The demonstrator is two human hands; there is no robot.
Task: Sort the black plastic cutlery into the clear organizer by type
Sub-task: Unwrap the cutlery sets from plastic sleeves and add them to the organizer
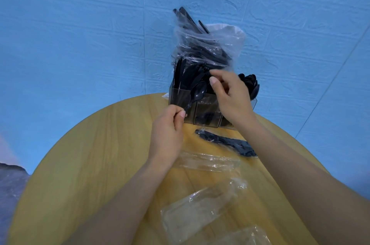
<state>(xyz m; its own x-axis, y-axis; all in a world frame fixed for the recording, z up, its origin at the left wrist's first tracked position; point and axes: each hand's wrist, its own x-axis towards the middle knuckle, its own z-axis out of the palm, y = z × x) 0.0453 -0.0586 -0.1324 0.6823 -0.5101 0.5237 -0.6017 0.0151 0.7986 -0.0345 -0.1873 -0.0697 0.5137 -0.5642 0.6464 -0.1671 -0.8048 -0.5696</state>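
Observation:
My left hand (168,130) pinches the handle end of a black plastic spoon (197,93), its bowl raised in front of the clear organizer (180,100). The organizer stands at the table's far edge with several black knives upright in its left compartment and spoons at its right end (251,84). My right hand (230,96) reaches over the organizer's middle, fingers curled at the cutlery tops; what it holds, if anything, is hidden. Behind stands a clear plastic bag (202,44) stuffed with black cutlery. A wrapped black cutlery piece (226,141) lies on the table under my right forearm.
The round wooden table (96,154) carries several empty clear wrappers (208,161) (196,208) near its front. A blue wrinkled cloth (80,34) covers the floor around the table. A white container (230,30) sits behind the bag.

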